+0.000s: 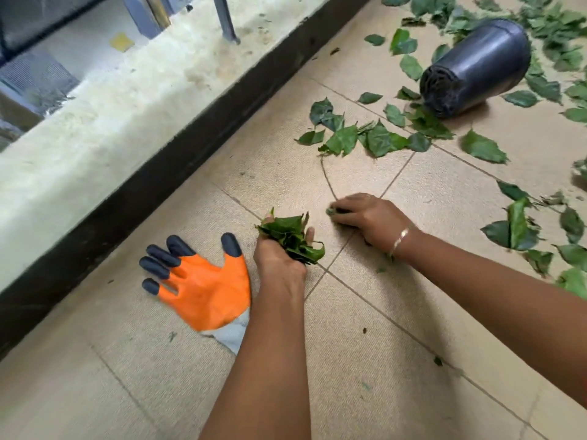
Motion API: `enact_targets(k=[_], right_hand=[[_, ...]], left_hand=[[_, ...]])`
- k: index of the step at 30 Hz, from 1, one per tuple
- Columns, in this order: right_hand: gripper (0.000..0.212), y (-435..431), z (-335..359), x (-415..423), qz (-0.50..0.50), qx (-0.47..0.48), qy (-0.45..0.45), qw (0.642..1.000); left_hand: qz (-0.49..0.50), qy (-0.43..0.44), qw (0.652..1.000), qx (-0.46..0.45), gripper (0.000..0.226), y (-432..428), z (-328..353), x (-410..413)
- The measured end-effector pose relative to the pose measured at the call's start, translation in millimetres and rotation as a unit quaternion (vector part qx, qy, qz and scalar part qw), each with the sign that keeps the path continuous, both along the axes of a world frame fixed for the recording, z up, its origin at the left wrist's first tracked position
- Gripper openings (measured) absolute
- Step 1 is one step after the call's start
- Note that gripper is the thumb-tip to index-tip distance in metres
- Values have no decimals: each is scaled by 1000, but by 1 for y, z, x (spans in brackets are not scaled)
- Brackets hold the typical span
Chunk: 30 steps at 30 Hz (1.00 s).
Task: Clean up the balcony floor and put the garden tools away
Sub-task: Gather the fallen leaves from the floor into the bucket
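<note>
Down on the beige tiled balcony floor point(381, 360), your left hand point(279, 258) is closed in a fist round a bunch of crumpled green leaves point(290, 238). The leaves stick out above your thumb and fingers, and the fist sits low over a grout line. Just to its right, your right hand point(368, 217) is knuckles up close to the tile. Its fingers are bent and their tips pinch a small green leaf scrap point(333, 211) that lies on the floor. A thin metal bracelet point(401, 238) circles that wrist. A thin bare stem point(327, 182) curves across the tile from beside your right fingertips toward the nearest leaves.

Just left of your left hand lies an orange rubber-coated work glove with dark fingertips point(203, 290). It is flat on the tile with its fingers spread and pointing toward the wall side, and its grey knit cuff runs partly under your left forearm.

Farther off, at the upper right, a black plastic plant pot point(476, 68) lies tipped on its side, its ribbed base turned toward you. Scattered loose green leaves point(374, 138) cluster just in front of that base. More of them are spread around the pot and down the right edge of the view, well apart from your hands.

Along the left, a dark skirting strip point(158, 173) borders the floor. Beyond it runs a pale rough concrete ledge point(95, 122), and a grey metal post point(225, 17) stands on it near the top of the view.
</note>
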State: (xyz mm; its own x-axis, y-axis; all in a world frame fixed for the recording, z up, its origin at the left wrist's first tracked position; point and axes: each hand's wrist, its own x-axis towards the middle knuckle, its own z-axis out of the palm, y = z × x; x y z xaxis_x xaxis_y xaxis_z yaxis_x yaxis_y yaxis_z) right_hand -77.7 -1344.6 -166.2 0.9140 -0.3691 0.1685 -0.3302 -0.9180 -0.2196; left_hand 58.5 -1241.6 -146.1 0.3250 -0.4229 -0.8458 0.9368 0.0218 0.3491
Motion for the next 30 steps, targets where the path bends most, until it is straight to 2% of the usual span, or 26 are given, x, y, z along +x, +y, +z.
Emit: enact_targets(k=[2, 4, 5, 7, 9, 11, 12, 14, 15, 16, 17, 19, 20, 21, 22, 23, 24, 25, 26, 27, 28, 30], right_hand=[[19, 10, -7, -14, -61, 30, -35, 997], [17, 17, 2, -16, -124, 107, -81, 983], [19, 19, 11, -15, -157, 173, -106, 967], [23, 28, 30, -10, -209, 320, -154, 911], [35, 39, 39, -7, -205, 404, -168, 876], [37, 46, 39, -8, -201, 403, -168, 877], [31, 46, 36, -11, -209, 361, -156, 895], [24, 41, 33, -16, -185, 209, -129, 951], [23, 37, 30, -20, -146, 173, -121, 966], [22, 35, 29, -24, -112, 201, -112, 967], [23, 35, 31, -28, -96, 277, -105, 950], [28, 34, 33, -37, -118, 465, -131, 868], [32, 35, 33, -43, -145, 517, -175, 825], [36, 37, 32, -49, -179, 530, -225, 798], [37, 37, 29, -56, -207, 506, -249, 799], [38, 35, 26, -63, -221, 453, -220, 836], [51, 34, 25, -69, -213, 392, -113, 888], [72, 35, 18, -74, -187, 333, 34, 923], [86, 37, 11, -77, -155, 272, 155, 937], [87, 45, 6, -78, -129, 216, 208, 945], [75, 53, 2, -77, -111, 166, 184, 962], [38, 68, -7, -81, -118, 131, 61, 982]], left_hand=[[-30, 2, 1000, -1, 31, 0, 2, -7], [-62, 13, 998, -1, 29, -1, 3, -16], [-72, 23, 997, -6, 27, -2, 2, -19], [-86, 43, 995, -31, 24, -4, 2, -25], [-112, 54, 990, -64, 26, -7, 3, -31], [-143, 57, 984, -86, 37, -9, 6, -37], [-158, 59, 981, -94, 40, -9, 8, -41], [-173, 67, 977, -104, 30, -9, 7, -45], [-170, 70, 977, -104, 20, -10, 6, -45], [-163, 67, 980, -95, 12, -13, 5, -44], [-160, 58, 982, -83, 10, -16, 3, -44], [-169, 20, 984, -60, 10, -21, 2, -45], [-174, 0, 984, -49, 7, -24, 2, -46], [-177, -18, 983, -41, 4, -26, 5, -46], [-179, -33, 983, -28, 8, -26, 6, -45], [-178, -43, 983, -16, 15, -24, 5, -43], [-177, -50, 983, -9, 19, -20, 3, -40], [-183, -54, 982, -8, 20, -16, 1, -38], [-193, -58, 979, -9, 19, -13, -1, -36], [-206, -62, 977, -10, 17, -11, -1, -36], [-218, -68, 973, -7, 16, -10, -1, -38], [-237, -68, 969, -7, 17, -9, 2, -43]])
